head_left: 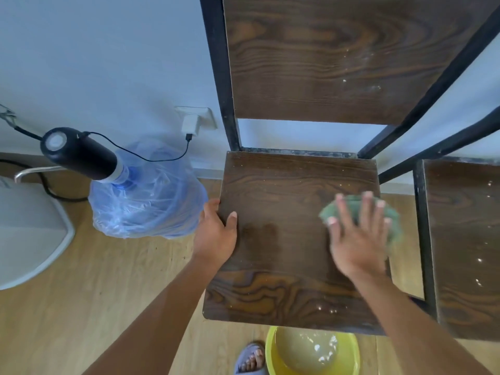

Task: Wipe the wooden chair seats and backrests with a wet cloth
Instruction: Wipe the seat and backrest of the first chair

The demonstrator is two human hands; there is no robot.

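A dark wooden chair seat (292, 193) on a black metal frame fills the middle, with its wooden backrest (324, 58) rising behind it. My left hand (216, 234) grips the seat's left edge, thumb on top. My right hand (357, 236) lies flat with fingers spread, pressing a green cloth (393, 226) onto the right side of the seat. The cloth is blurred and mostly covered by the hand. A second wooden chair seat (465, 239), speckled white, stands at the right.
A yellow basin (273, 355) with water sits on the wooden floor under the seat's front edge, beside a foot in a grey sandal (250, 358). A blue water jug (146, 201) with a black pump stands left, by the wall socket (194, 119).
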